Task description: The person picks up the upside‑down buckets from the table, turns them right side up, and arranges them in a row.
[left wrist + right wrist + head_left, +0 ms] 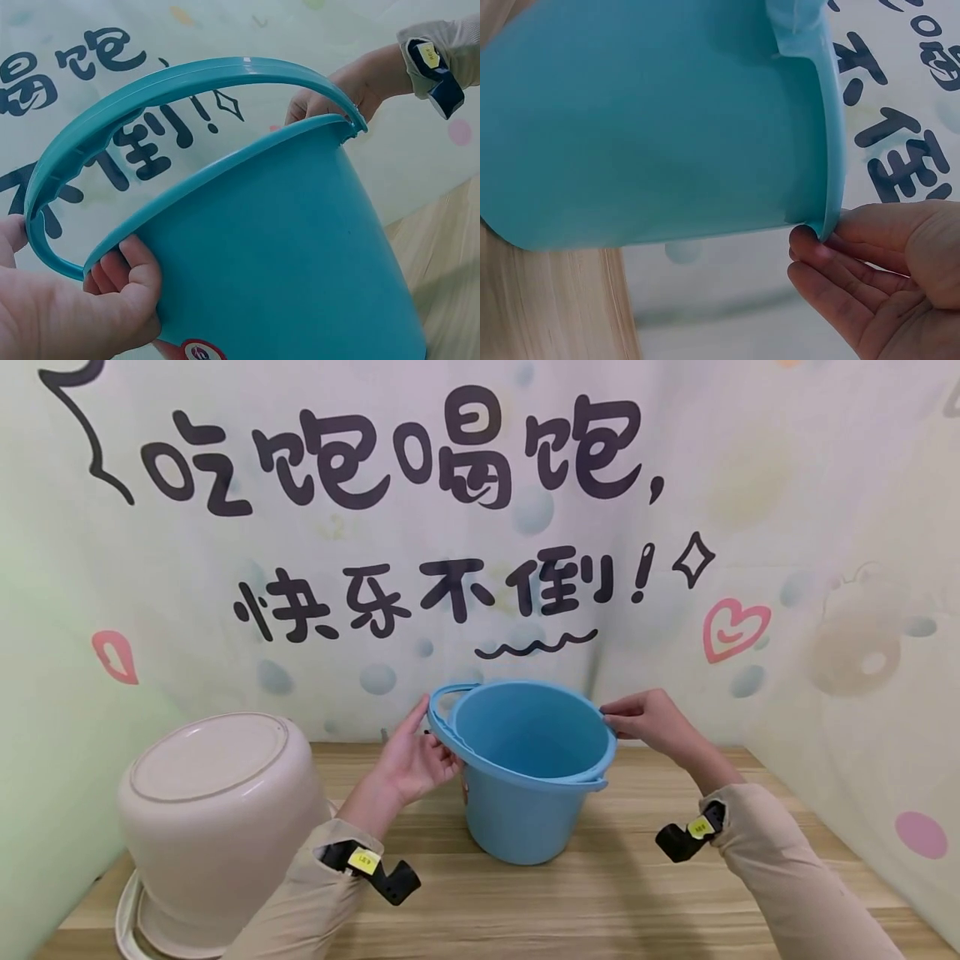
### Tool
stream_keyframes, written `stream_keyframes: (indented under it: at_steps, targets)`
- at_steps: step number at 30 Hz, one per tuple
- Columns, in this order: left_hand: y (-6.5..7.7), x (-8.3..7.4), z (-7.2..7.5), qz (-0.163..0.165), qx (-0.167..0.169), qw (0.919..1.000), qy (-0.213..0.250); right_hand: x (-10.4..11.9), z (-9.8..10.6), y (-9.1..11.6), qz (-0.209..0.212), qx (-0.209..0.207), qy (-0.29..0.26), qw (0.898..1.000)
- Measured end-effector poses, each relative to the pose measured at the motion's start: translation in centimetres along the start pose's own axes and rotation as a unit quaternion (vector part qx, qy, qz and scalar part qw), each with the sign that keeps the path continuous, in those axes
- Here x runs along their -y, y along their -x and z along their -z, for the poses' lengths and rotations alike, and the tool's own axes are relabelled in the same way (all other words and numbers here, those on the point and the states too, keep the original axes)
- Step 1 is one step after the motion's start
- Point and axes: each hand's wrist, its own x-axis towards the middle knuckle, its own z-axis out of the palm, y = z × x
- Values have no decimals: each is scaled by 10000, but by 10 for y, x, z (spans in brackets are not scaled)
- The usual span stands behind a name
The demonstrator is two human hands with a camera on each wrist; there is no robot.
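Note:
A blue plastic bucket is upright on the table, its mouth tipped slightly toward me in the head view. Its curved handle stands out at the left rim. My left hand grips the left side of the rim: the left wrist view has its fingers curled under the lip and the thumb against the handle. On the opposite side my right hand pinches the rim between thumb and fingers, as the right wrist view makes plain. A round red-and-white sticker shows low on the bucket's wall.
A larger pale pink bucket sits upside down at the left, its handle at its base. Under both is a wood-grain table. A printed cloth with black lettering hangs close behind.

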Motion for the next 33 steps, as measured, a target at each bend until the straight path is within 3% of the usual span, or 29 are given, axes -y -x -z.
stream_keyframes:
  at_steps: [15, 20, 25, 33]
  targets:
    - [0, 4, 11, -216, 217, 9988, -375, -6, -1, 0, 45, 19, -85, 10000]
    - [0, 5, 19, -330, 2, 9990, -302, -6, 0, 1, 47, 2, -8, 10000]
    - [1, 9, 30, -517, -331, 9965, -573, -6, 1, 2, 119, 26, 8, 9999]
    - [-2, 22, 48, -394, -703, 9941, -720, -7, 0, -1, 142, 89, -114, 9998]
